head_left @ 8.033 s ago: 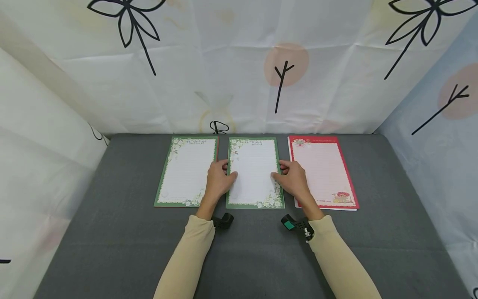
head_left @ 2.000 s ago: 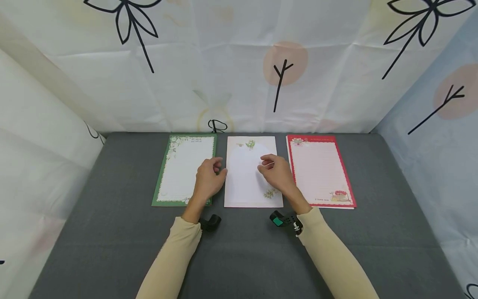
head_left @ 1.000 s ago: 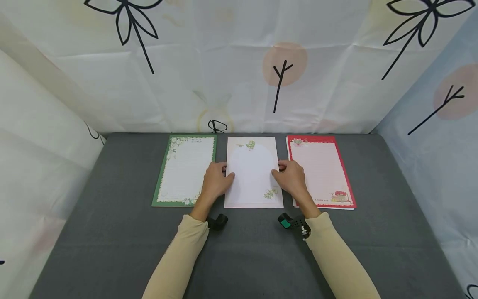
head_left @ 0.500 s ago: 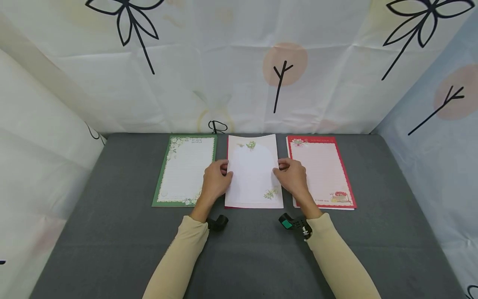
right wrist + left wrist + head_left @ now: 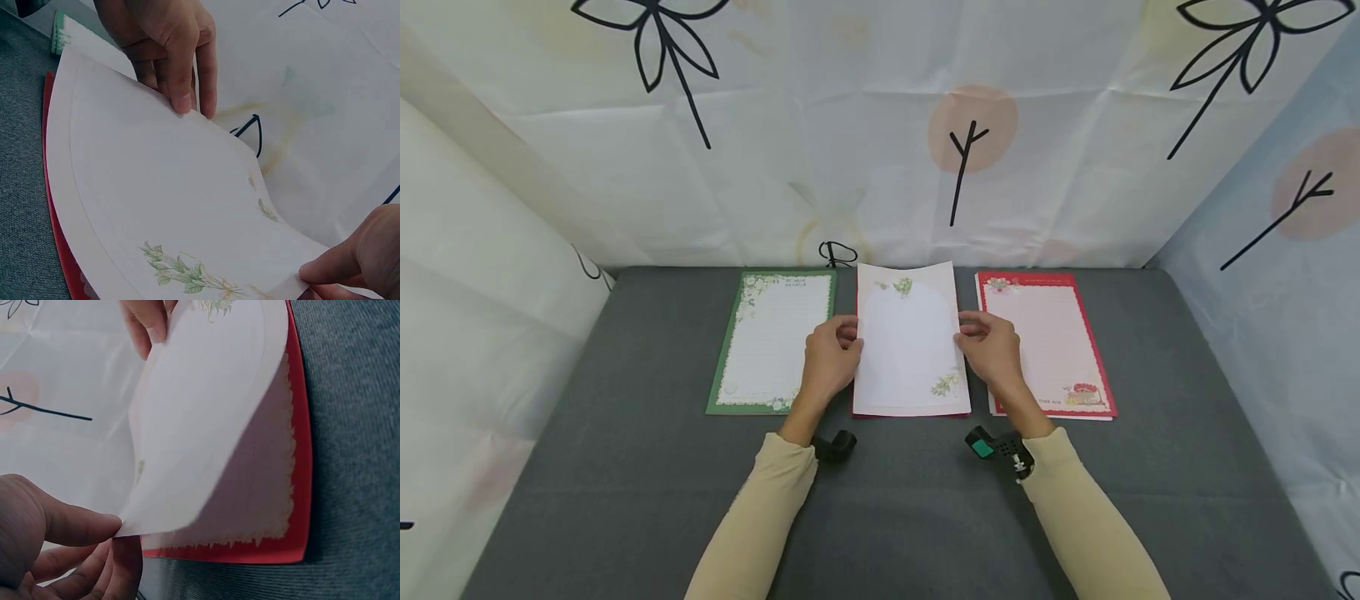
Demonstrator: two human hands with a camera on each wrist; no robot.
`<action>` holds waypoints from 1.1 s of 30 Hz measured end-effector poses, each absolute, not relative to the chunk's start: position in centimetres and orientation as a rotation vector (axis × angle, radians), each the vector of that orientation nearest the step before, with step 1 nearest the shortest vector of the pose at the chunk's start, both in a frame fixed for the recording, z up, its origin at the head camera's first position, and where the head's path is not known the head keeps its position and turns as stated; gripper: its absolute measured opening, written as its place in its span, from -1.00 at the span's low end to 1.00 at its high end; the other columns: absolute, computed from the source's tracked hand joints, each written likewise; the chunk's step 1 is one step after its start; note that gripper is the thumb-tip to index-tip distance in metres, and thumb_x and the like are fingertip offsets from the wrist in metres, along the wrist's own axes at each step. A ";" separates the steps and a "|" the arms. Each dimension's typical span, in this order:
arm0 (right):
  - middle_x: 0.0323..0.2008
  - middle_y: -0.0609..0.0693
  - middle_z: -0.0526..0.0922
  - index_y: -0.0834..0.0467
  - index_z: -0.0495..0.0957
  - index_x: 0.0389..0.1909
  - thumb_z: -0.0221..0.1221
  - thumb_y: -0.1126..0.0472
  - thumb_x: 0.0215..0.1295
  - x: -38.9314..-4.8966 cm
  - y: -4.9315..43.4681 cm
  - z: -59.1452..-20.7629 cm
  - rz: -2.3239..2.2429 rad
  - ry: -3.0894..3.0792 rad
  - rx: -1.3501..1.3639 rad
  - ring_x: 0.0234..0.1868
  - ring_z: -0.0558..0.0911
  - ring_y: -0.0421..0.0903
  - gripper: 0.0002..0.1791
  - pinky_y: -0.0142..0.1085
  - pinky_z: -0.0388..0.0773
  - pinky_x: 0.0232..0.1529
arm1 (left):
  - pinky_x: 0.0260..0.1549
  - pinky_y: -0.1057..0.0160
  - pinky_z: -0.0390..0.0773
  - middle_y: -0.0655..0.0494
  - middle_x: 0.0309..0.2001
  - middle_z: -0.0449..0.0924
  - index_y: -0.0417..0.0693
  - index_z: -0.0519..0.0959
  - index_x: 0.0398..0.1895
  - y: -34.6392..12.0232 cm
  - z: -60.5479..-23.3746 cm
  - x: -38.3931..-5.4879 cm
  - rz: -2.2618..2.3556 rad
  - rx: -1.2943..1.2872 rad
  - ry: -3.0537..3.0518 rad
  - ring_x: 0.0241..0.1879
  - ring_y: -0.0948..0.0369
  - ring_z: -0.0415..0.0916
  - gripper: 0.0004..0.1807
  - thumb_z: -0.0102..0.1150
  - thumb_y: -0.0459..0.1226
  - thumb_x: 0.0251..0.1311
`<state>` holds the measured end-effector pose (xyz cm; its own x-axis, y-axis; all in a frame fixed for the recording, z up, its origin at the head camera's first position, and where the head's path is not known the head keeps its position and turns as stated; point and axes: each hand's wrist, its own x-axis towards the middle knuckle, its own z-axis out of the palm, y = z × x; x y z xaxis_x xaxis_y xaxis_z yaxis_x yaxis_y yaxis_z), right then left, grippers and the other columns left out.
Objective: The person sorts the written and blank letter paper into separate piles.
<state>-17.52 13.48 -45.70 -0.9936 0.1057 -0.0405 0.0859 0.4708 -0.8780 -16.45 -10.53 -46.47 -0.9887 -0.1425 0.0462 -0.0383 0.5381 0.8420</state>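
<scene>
A pale sheet of paper point(image 5: 906, 342) printed with green sprigs is lifted off the middle pile and bows between the two hands. My left hand point(image 5: 832, 354) pinches its left edge between thumb and fingers. At the opposite edge my right hand point(image 5: 991, 346) pinches it the same way. Beneath it, the left wrist view shows a red-bordered sheet point(image 5: 300, 456) lying on the table. Close by the left hand lies a green-bordered sheet point(image 5: 767, 350); the right forearm crosses over a red-bordered pile point(image 5: 1052, 350).
All the paper lies on a grey cloth-covered table point(image 5: 895, 508). White printed curtains point(image 5: 865, 125) rise behind the table and along both sides. A black device point(image 5: 838, 447) is strapped to the left wrist, and another with a green patch point(image 5: 981, 448) to the right.
The green-bordered sheet has gone from the middle pile, leaving the pale sheet on top. Both hands have since gripped the pale sheet's edges and raised it, baring red beneath.
</scene>
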 end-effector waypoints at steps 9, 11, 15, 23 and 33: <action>-0.10 0.27 0.68 0.27 0.63 0.18 0.24 0.36 0.36 -17.5 14.8 -45.1 1.663 -2.612 -0.163 -0.12 0.62 0.10 -0.63 -0.47 0.51 -0.31 | -0.21 0.03 0.63 -0.13 -0.17 0.68 -0.29 0.62 0.15 -9.5 -45.6 -16.3 -1.489 0.097 -2.615 -0.21 0.03 0.67 -0.64 0.21 -0.46 0.28; -0.10 0.28 0.68 0.27 0.63 0.18 0.24 0.36 0.36 -17.4 15.3 -45.0 1.653 -2.608 -0.157 -0.12 0.62 0.11 -0.62 -0.47 0.51 -0.33 | -0.20 0.03 0.63 -0.13 -0.18 0.69 -0.29 0.63 0.13 -9.1 -45.4 -16.4 -1.500 0.087 -2.603 -0.22 0.02 0.67 -0.64 0.22 -0.46 0.27; -0.11 0.28 0.67 0.27 0.63 0.18 0.24 0.36 0.36 -17.3 16.4 -44.8 1.655 -2.594 -0.173 -0.15 0.63 0.09 -0.62 -0.47 0.52 -0.36 | -0.20 0.04 0.65 -0.13 -0.20 0.70 -0.29 0.64 0.11 -8.0 -45.5 -16.6 -1.524 0.064 -2.582 -0.24 0.02 0.68 -0.65 0.23 -0.47 0.24; -0.06 0.29 0.65 0.25 0.60 0.23 0.22 0.35 0.39 -17.1 18.9 -44.5 1.671 -2.589 -0.251 -0.21 0.61 -0.05 -0.60 -0.50 0.56 -0.33 | -0.23 0.07 0.66 -0.10 -0.23 0.71 -0.27 0.65 0.09 -5.2 -45.9 -17.0 -1.542 0.050 -2.611 -0.26 0.07 0.69 -0.66 0.25 -0.47 0.24; -0.04 0.33 0.62 0.31 0.57 0.24 0.19 0.38 0.39 -16.5 22.0 -44.1 1.648 -2.573 -0.271 -0.34 0.58 -0.32 -0.59 -0.51 0.55 -0.33 | -0.25 0.17 0.65 -0.04 -0.22 0.69 -0.25 0.65 0.12 -1.9 -46.2 -17.3 -1.580 0.007 -2.644 -0.27 0.15 0.67 -0.64 0.24 -0.45 0.25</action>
